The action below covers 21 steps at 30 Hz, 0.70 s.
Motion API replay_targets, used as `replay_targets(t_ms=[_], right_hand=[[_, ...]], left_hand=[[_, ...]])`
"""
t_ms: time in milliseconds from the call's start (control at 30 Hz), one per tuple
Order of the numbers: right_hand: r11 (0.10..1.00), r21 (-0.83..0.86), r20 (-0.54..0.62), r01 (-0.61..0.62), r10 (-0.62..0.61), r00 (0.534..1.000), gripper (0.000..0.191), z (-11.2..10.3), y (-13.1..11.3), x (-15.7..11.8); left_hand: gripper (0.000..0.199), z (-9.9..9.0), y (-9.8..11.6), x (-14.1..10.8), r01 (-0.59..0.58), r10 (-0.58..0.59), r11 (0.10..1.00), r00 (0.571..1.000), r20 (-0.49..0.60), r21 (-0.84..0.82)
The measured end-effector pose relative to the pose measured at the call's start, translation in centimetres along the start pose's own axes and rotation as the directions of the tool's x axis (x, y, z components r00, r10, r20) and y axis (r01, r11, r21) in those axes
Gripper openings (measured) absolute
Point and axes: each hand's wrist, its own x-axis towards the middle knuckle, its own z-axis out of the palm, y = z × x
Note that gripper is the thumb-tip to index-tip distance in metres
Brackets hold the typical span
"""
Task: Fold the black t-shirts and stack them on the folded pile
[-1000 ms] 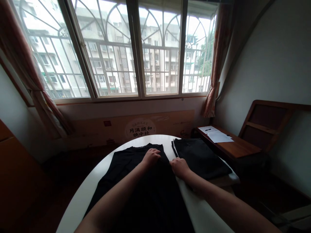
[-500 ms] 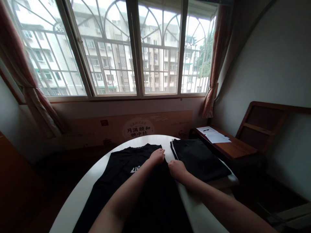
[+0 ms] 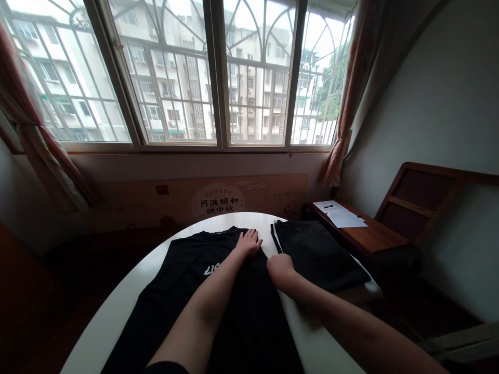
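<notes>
Barred window: spans the far side; its top is cut off by the frame. White round table: below the window, near edge out of view. Black shirt: spread on the table, collar at the far end, lower part cut off at the bottom. Its white print is partly covered by the left forearm and cannot be read in full. Banner: low on the far wall, reading 月满颐和 映中秋; its smaller lettering is blurred. Wooden bench: right of the table. Folded dark cloth: on the table's right, just beside the shirt. Right hand: closed into a fist at the shirt's right edge, between shirt and cloth; fingertips are hidden, so it possibly pinches fabric, but this cannot be confirmed. Left hand: open, palm down on the shirt near the collar. Papers: on the bench, a dark pen-like item on them.
</notes>
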Motion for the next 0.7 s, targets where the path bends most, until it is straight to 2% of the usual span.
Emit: replay_targets(t_ms=[100,167,267,367,433,533,600,700], right_hand=[[0.999,0.023,-0.027,0.023,-0.023,0.999,0.024,-1.0,-0.6,-0.6],[0.994,0.047,-0.083,0.103,-0.099,0.992,0.035,-0.8,-1.4,-1.0],[0.955,0.156,-0.088,0.253,-0.241,0.966,0.066,1.4,-2.5,-1.6],[0.924,0.286,-0.037,0.255,-0.255,0.966,0.074,4.3,-2.7,-1.7],[0.921,0.308,-0.038,0.236,-0.236,0.971,0.073,5.5,-2.6,-1.6],[0.922,0.306,-0.048,0.235,-0.232,0.972,0.073,6.1,-2.4,-1.6],[0.924,0.299,-0.054,0.238,-0.233,0.971,0.072,6.1,-2.4,-1.7],[0.924,0.285,-0.096,0.255,-0.237,0.967,0.064,6.1,-2.7,-2.0]], left_hand=[[0.057,-0.6,-0.1,0.4,0.0,-0.001,0.998,1.0,-0.007,-0.06],[0.053,-1.5,-0.3,0.6,0.009,-0.013,0.993,0.999,-0.036,-0.114],[0.049,-3.4,-0.6,0.2,0.029,-0.053,0.98,0.992,-0.117,-0.196],[0.044,-5.6,-1.1,-2.0,0.047,-0.097,0.967,0.977,-0.192,-0.251],[0.048,-7.1,-1.7,-4.9,0.037,-0.11,0.954,0.966,-0.232,-0.296],[0.048,-9.7,-3.2,-11.4,0.004,-0.093,0.941,0.964,-0.249,-0.338],[0.048,-11.5,-4.8,-16.9,0.012,-0.086,0.943,0.974,-0.208,-0.333],[0.048,-13.7,-7.7,-26.0,0.117,-0.145,0.933,0.988,-0.058,-0.339]])
